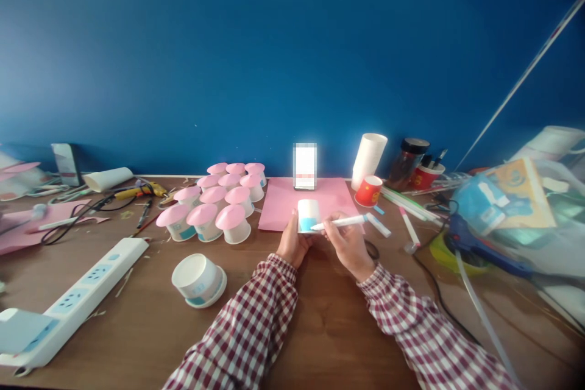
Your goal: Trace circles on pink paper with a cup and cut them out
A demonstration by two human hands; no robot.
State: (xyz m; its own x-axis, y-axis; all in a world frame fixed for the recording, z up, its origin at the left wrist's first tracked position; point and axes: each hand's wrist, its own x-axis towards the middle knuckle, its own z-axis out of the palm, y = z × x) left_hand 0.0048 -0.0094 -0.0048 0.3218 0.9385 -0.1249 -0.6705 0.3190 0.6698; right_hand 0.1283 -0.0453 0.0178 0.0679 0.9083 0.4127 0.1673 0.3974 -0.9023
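Note:
A small white paper cup with a blue patch is upside down in my left hand, whose fingers close round its left side and base. My right hand grips a white marker with a blue band. The marker's tip points left, at the blue patch near the cup's lower edge; whether it touches cannot be made out. Behind the cup a pink sheet lies on the table, and a phone with a blurred screen stands on it.
Several cups with pink cone tops stand at the left. Nearer are white cups and a power strip. To the right are a red cup, a tall cup stack, a blue glue gun and cables.

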